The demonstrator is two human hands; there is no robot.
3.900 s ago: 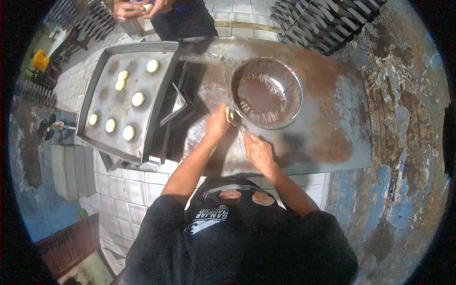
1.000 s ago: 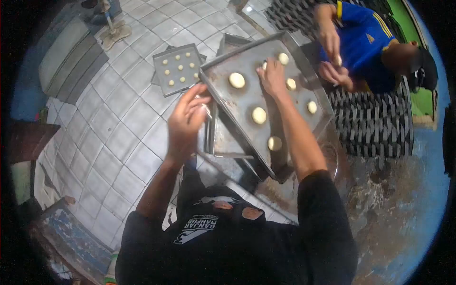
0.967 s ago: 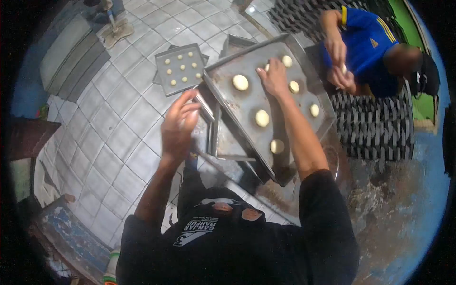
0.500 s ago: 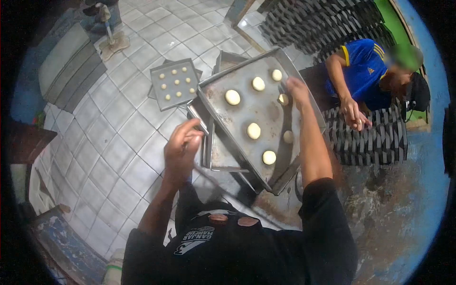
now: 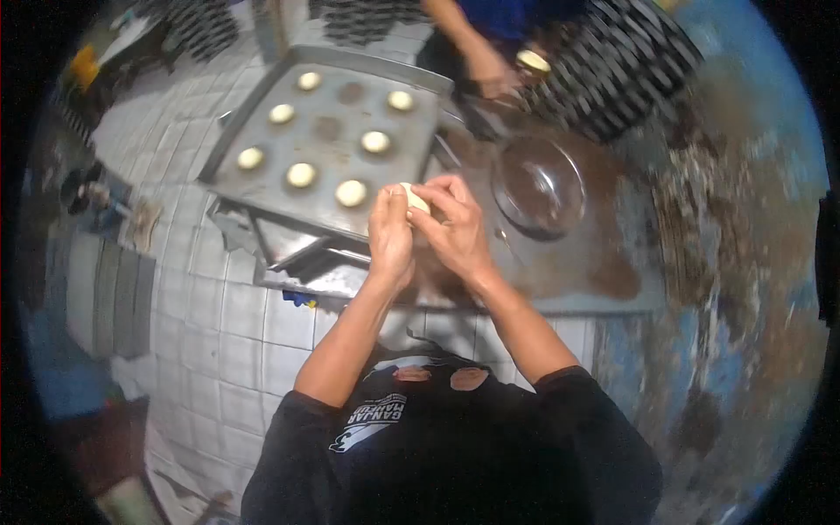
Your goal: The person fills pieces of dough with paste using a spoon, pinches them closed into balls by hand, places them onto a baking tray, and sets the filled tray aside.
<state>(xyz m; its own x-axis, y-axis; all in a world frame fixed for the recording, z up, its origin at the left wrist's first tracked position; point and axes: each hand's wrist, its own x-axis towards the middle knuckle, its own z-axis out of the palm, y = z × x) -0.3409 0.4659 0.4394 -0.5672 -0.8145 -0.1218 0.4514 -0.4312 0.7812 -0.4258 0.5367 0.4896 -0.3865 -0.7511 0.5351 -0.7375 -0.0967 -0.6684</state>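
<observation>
A pale dough piece (image 5: 415, 199) is pinched between my two hands, just off the near right edge of the big metal tray (image 5: 350, 57). My left hand (image 5: 390, 232) wraps its fingers round the left side of the dough. The fingers and thumb of my right hand (image 5: 455, 223) press on its right side. Several round pale dough balls, one of them a dough ball (image 5: 351, 192) close to my left hand, lie spaced apart on the tray.
Right of my hands, a round bowl (image 5: 538, 185) with dark contents stands on the stained metal table (image 5: 569, 284). A co-worker's hand (image 5: 492, 72) is beyond the table's far edge, near a pale round piece (image 5: 533, 61). Stacked dark slatted metal (image 5: 626, 70) stands at back right.
The view has swung back toward the table and bowl. My right hand has left the tray area and joined my left hand, and both now hold dough. The co-worker's hand has shifted to the top.
</observation>
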